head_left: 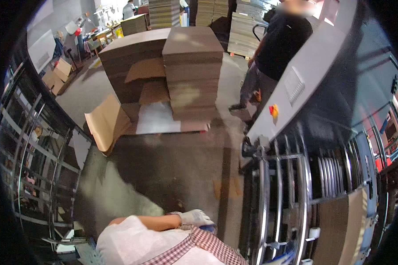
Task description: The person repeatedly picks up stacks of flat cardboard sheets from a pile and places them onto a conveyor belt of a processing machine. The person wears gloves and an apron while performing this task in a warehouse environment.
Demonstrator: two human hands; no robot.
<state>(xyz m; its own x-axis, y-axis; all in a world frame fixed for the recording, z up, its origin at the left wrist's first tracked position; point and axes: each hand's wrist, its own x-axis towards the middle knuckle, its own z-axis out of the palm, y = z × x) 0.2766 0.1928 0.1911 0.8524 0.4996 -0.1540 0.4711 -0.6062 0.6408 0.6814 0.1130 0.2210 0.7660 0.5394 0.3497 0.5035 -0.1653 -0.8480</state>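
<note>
My left hand (pixel 195 217), in a white glove, lies across the front of my body at the bottom centre. Its fingers are together and curled over a dark blue patch (pixel 206 228), too small to identify. Around it are my white top (pixel 137 243) and a red-and-white checked strap or apron edge (pixel 203 240). At the lower edge, beside the metal rails (pixel 263 207), a blurred white and blue shape (pixel 282 258) may be my right hand; no fingers can be made out there.
Ahead stand tall stacks of brown cardboard sheets (pixel 192 66), with a bent sheet (pixel 104 123) at their left. Machine frames flank me: bars (pixel 31 154) at left, a grey housing (pixel 300 70) with rails at right. A person in dark clothes (pixel 283 39) stands beyond the housing.
</note>
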